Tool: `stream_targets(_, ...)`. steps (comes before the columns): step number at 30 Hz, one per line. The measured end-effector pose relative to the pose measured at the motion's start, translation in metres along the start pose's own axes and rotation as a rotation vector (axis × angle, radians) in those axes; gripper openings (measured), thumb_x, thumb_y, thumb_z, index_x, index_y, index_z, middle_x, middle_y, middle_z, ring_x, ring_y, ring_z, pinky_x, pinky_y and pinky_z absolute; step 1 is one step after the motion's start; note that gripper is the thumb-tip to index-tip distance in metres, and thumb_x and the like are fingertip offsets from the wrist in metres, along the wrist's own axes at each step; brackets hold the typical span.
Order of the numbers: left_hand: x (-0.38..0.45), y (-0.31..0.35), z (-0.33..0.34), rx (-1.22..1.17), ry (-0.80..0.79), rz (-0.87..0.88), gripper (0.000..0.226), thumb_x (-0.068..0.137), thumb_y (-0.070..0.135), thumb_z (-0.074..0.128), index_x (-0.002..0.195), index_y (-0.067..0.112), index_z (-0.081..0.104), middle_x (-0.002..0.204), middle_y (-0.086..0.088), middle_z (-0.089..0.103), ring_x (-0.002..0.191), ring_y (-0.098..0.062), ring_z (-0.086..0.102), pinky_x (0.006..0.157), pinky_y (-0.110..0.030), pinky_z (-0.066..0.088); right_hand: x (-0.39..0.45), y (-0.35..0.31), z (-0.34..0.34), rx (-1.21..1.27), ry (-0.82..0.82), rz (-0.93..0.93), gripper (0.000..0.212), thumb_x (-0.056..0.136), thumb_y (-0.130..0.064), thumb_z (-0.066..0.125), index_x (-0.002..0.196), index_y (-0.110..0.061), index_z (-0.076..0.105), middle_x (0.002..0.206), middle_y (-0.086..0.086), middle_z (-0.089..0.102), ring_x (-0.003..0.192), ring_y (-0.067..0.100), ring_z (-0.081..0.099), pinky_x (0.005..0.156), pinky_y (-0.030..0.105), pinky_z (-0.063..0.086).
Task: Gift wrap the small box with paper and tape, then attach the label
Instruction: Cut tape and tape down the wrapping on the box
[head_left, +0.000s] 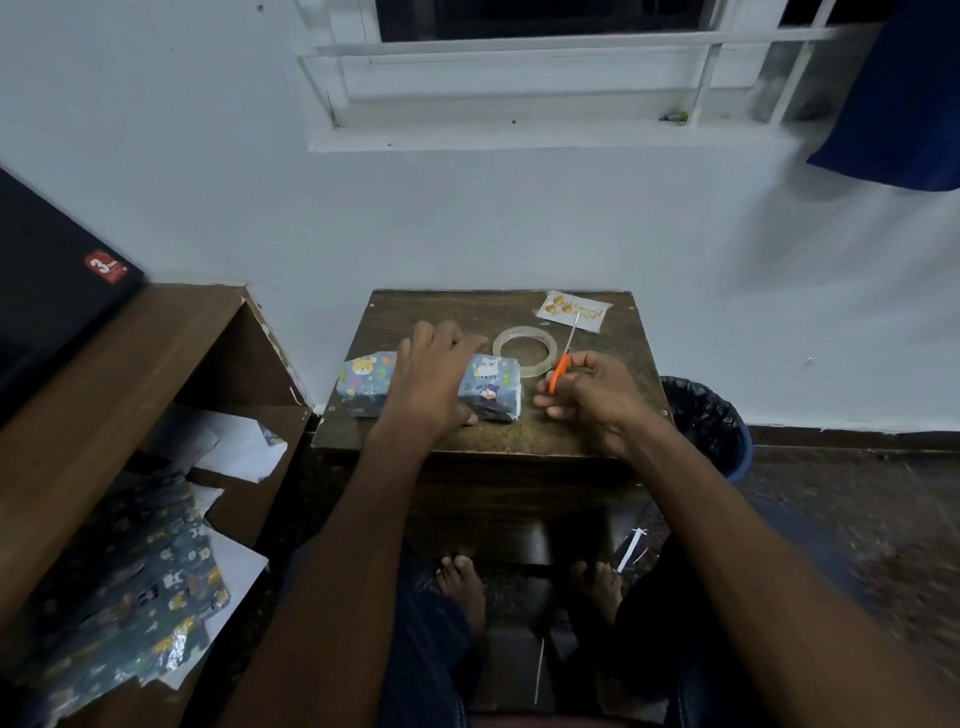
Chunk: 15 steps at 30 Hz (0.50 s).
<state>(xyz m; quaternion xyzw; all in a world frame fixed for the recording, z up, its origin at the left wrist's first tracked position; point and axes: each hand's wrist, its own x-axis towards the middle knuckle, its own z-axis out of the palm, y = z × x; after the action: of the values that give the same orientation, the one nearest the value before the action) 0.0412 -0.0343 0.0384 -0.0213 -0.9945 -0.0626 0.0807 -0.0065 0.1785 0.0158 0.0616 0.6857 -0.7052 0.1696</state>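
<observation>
Our left hand lies flat over the wrapped box, its fingers straight and spread, pressing down on the top face and not curling round it. Our right hand has its fingers curled round the orange handles of the scissors, whose blades point away from us toward the label.

The box sits on the counter, toward its left front part, already covered in blue paper printed with cartoon animals. We judge it light and fairly stiff under the paper, since a flat palm holds it in place. The paper looks glossy, so we expect it to slide on the wood and under the skin if we only push it; a firmer hold would be across the short sides, thumb on one long edge and fingers on the other. The folded ends look the weakest places: one flap stands up at the left end, and pinching there could tear or unfold it.

The tape roll lies flat just beyond the box's right end, close to the scissor handles. It is clear, thin and likely to stick to itself, so we take it by the ring. The label rests at the far right corner of the counter, thin and flat, probably best lifted by an edge.

Spare wrapping paper lies on the shelf at our left, and a lined bin stands right of the counter.
</observation>
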Motion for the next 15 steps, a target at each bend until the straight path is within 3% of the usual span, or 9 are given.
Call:
stream_targets(3, -0.004, 0.003, 0.007, -0.004, 0.077, 0.018, 0.091, 0.066, 0.021, 0.096, 0.146, 0.03, 0.054, 0.134, 0.002, 0.042, 0.123, -0.023, 0.038, 0.1, -0.036, 0.039, -0.003, -0.001, -0.002, 0.017, -0.016, -0.02, 0.022, 0.097, 0.006, 0.063, 0.118, 0.0, 0.062, 0.098, 0.021, 0.078, 0.095, 0.037, 0.077, 0.063, 0.03, 0.062)
stream_targets(6, -0.01, 0.009, 0.005, 0.026, 0.084, -0.005, 0.09, 0.067, 0.033, 0.097, 0.145, 0.033, 0.052, 0.133, 0.001, 0.037, 0.121, -0.022, 0.039, 0.097, -0.034, 0.042, -0.007, -0.001, -0.002, 0.028, -0.036, -0.04, 0.02, 0.098, 0.005, 0.063, 0.117, -0.001, 0.062, 0.097, 0.019, 0.079, 0.096, 0.037, 0.077, 0.064, 0.031, 0.061)
stream_targets(9, -0.017, 0.015, 0.0, -0.001, 0.046, -0.045, 0.103, 0.062, 0.041, 0.1, 0.149, 0.033, 0.044, 0.132, 0.001, 0.032, 0.121, -0.019, 0.04, 0.087, -0.032, 0.047, -0.01, -0.002, -0.001, 0.031, -0.064, -0.048, 0.017, 0.098, 0.003, 0.064, 0.114, -0.003, 0.063, 0.097, 0.017, 0.079, 0.094, 0.035, 0.077, 0.062, 0.029, 0.058)
stream_targets(11, -0.025, 0.016, -0.006, -0.004, -0.023, -0.074, 0.114, 0.059, 0.04, 0.102, 0.153, 0.034, 0.038, 0.139, 0.001, 0.028, 0.124, -0.02, 0.046, 0.086, -0.036, 0.052, -0.011, -0.002, -0.001, 0.039, -0.098, -0.047, 0.016, 0.098, 0.003, 0.063, 0.113, -0.003, 0.062, 0.099, 0.018, 0.079, 0.093, 0.034, 0.077, 0.06, 0.028, 0.057)
stream_targets(15, -0.034, 0.017, -0.011, 0.0, -0.186, -0.157, 0.125, 0.063, 0.032, 0.102, 0.162, 0.034, 0.026, 0.166, -0.002, 0.013, 0.135, -0.033, 0.055, 0.101, -0.051, 0.051, -0.014, -0.003, 0.001, 0.034, -0.142, -0.055, 0.015, 0.099, 0.003, 0.064, 0.113, -0.002, 0.063, 0.099, 0.019, 0.079, 0.09, 0.033, 0.077, 0.057, 0.026, 0.056)
